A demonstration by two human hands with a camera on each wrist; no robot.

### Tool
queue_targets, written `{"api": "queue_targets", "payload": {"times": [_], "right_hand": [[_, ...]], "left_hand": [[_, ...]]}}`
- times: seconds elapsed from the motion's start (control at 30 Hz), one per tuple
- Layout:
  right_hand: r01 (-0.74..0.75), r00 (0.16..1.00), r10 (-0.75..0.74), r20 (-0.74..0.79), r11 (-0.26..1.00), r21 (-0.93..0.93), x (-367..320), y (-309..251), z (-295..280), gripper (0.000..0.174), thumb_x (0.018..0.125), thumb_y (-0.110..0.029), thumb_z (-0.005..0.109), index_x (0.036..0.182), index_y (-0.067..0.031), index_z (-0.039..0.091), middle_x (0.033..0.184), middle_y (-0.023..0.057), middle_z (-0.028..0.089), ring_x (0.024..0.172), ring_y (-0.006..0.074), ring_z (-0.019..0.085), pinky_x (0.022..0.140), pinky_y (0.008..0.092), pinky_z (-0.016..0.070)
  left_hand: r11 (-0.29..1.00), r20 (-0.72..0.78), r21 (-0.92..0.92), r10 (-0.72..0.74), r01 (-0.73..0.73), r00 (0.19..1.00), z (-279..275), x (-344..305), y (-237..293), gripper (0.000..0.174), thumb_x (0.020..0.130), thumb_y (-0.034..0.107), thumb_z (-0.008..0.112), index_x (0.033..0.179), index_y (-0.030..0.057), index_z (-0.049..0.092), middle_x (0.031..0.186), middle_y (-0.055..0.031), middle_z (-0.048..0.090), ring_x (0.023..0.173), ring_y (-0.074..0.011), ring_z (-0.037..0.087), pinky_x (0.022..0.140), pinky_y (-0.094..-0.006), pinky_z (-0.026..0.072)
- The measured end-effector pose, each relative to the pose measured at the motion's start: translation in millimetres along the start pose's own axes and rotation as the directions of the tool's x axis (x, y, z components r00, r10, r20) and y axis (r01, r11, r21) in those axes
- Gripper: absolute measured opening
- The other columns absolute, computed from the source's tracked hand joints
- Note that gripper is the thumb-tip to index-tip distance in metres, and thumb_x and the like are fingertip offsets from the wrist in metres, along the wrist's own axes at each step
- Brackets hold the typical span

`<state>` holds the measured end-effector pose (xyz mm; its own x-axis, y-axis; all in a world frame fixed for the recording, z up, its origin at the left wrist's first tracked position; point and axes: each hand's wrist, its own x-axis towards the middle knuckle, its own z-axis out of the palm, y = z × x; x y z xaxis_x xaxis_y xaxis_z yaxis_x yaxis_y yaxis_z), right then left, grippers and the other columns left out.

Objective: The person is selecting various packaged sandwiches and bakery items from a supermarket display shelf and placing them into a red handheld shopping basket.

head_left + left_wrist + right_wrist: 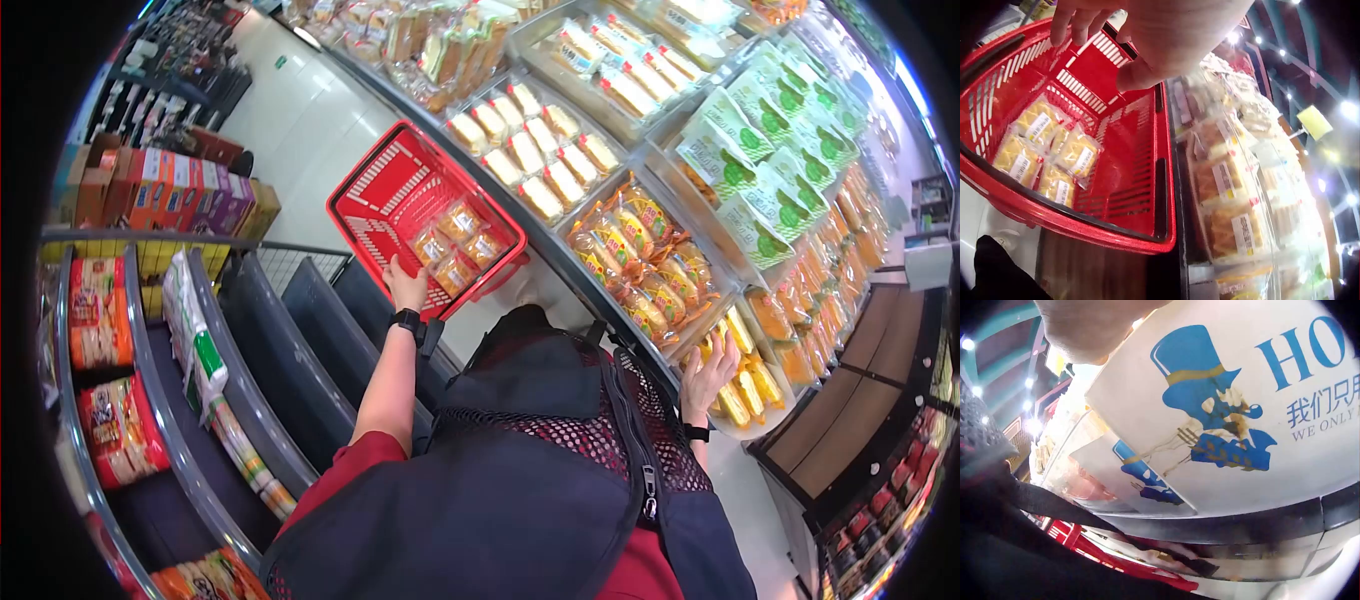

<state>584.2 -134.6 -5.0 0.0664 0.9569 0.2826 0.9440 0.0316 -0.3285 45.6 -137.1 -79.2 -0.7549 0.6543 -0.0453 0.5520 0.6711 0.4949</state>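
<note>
My left hand (408, 287) is at the near side of a red shopping basket (375, 165), fingers loosely bent over its rim. In the left wrist view its thumb (1137, 75) stands apart from the fingers, with nothing between them. Several clear packets of golden pastries (1075, 156) with white labels lie together in the basket. My right hand (708, 378) reaches over the edge of a display tray, fingers spread on yellow-wrapped packets (745, 390). The right wrist view shows only part of that hand (1091, 331) over a white panel; its fingertips are hidden.
Packaged sandwich cakes (545, 150), bread in red-and-yellow wrappers (615, 245) and green-and-white bags (765, 150) fill the display on the right. Dark sloping shelves (270, 335) stand at the left, with red bread packs (120, 430). Boxes (165, 190) are stacked behind. A white printed panel (1260, 444) fronts the display.
</note>
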Motion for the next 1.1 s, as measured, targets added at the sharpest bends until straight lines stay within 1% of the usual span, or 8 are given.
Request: {"api": "queue_targets", "payload": {"times": [0.1,0.17,0.33,0.5,0.57,0.77,0.83,1.1], "right_hand": [[-0.006,0.999,0.007,0.039,1.000,-0.016,-2.0,-3.2,-4.3,0.038,0.087,-0.020,0.058,0.121,-0.0059,0.050,0.135,0.0171,0.039,0.125,0.0337,0.034,0.103,0.0455,0.0264],[-0.014,0.999,0.015,0.052,1.000,-0.011,-2.9,-2.2,-2.5,0.038,0.087,-0.020,0.058,0.121,-0.0058,0.050,0.135,0.0170,0.038,0.125,0.0338,0.034,0.103,0.0455,0.0263],[-0.055,0.998,0.056,0.034,0.997,-0.050,-1.3,-0.2,0.5,0.038,0.087,-0.021,0.057,0.122,-0.0057,0.050,0.136,0.0167,0.038,0.126,0.0338,0.033,0.103,0.0455,0.0259],[-0.162,0.987,0.161,-0.013,0.985,-0.063,-1.5,-9.0,8.9,0.039,0.090,-0.022,0.053,0.124,-0.0054,0.048,0.136,0.0166,0.038,0.126,0.0335,0.033,0.104,0.0455,0.0253],[-0.199,0.980,0.197,-0.033,0.976,-0.087,1.1,-15.6,17.6,0.039,0.090,-0.022,0.053,0.125,-0.0055,0.048,0.135,0.0167,0.039,0.126,0.0334,0.034,0.104,0.0455,0.0256],[-0.256,0.967,0.252,-0.045,0.955,-0.151,3.8,-17.0,24.0,0.041,0.090,-0.024,0.052,0.126,-0.0042,0.046,0.134,0.0170,0.041,0.124,0.0330,0.036,0.104,0.0459,0.0270],[-0.223,0.975,0.218,-0.051,0.962,-0.160,3.8,-10.7,25.3,0.042,0.090,-0.023,0.052,0.127,-0.0043,0.045,0.134,0.0173,0.041,0.124,0.0333,0.036,0.104,0.0460,0.0265],[-0.331,0.943,0.328,-0.050,0.924,-0.192,9.4,-14.7,40.6,0.043,0.091,-0.025,0.052,0.127,-0.0027,0.044,0.135,0.0192,0.038,0.125,0.0347,0.033,0.104,0.0453,0.0259]], "left_hand": [[0.993,0.007,-0.030,-0.110,0.110,0.994,-15.1,-13.4,-14.8,0.070,0.076,0.024,0.068,0.135,0.0050,0.035,0.133,-0.0250,0.032,0.121,-0.0386,0.041,0.101,-0.0411,0.0369],[0.984,0.040,0.039,-0.173,0.172,0.984,-15.6,-14.8,-26.5,0.068,0.076,0.024,0.068,0.134,0.0065,0.037,0.132,-0.0238,0.033,0.120,-0.0369,0.043,0.101,-0.0406,0.0380],[0.978,0.122,-0.001,-0.205,0.207,0.971,3.2,8.3,-28.7,0.065,0.075,0.025,0.069,0.132,0.0092,0.041,0.129,-0.0214,0.039,0.117,-0.0362,0.045,0.100,-0.0394,0.0385],[0.961,0.240,0.169,-0.254,0.217,0.937,40.1,28.2,-49.2,0.062,0.072,0.026,0.072,0.126,0.0068,0.047,0.126,-0.0236,0.043,0.116,-0.0358,0.046,0.100,-0.0359,0.0388],[0.939,0.353,0.230,-0.324,0.254,0.878,49.3,31.8,-51.5,0.064,0.072,0.024,0.072,0.128,0.0088,0.044,0.132,-0.0230,0.037,0.114,-0.0374,0.049,0.100,-0.0392,0.0401],[0.953,0.455,0.258,-0.264,0.158,0.851,79.0,64.9,-58.8,0.067,0.073,0.029,0.071,0.130,0.0091,0.042,0.131,-0.0223,0.038,0.114,-0.0388,0.050,0.098,-0.0411,0.0414],[0.960,0.447,0.258,-0.221,0.112,0.867,88.5,77.9,-57.6,0.068,0.073,0.031,0.070,0.132,0.0103,0.041,0.129,-0.0226,0.038,0.114,-0.0393,0.049,0.097,-0.0419,0.0414],[0.966,0.498,0.257,-0.140,0.008,0.856,122.0,142.1,-44.9,0.067,0.073,0.022,0.068,0.133,0.0130,0.039,0.129,-0.0208,0.039,0.115,-0.0365,0.049,0.097,-0.0427,0.0418]]}}
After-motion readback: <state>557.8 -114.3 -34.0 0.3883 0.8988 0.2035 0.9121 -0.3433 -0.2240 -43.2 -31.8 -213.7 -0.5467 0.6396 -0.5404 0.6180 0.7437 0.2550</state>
